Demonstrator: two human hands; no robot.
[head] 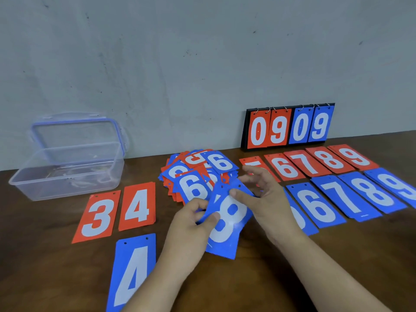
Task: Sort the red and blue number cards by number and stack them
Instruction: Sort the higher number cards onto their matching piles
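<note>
Centre near, over table: left hand (191,224) pinches left edge of blue 8 card (227,224), thumb on face. Right hand (263,199) wide, fingers spread, thumb touching card's far end. Card's long axis runs near-far, hole end far, digit upright. Blue 8 stack (373,192) lies right, slightly farther; right hand nearer.

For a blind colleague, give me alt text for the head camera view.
The left hand pinches a blue 8 card over a wooden table while the right hand touches its top. A mixed card pile lies behind; sorted red stacks and blue stacks lie at right.
</note>
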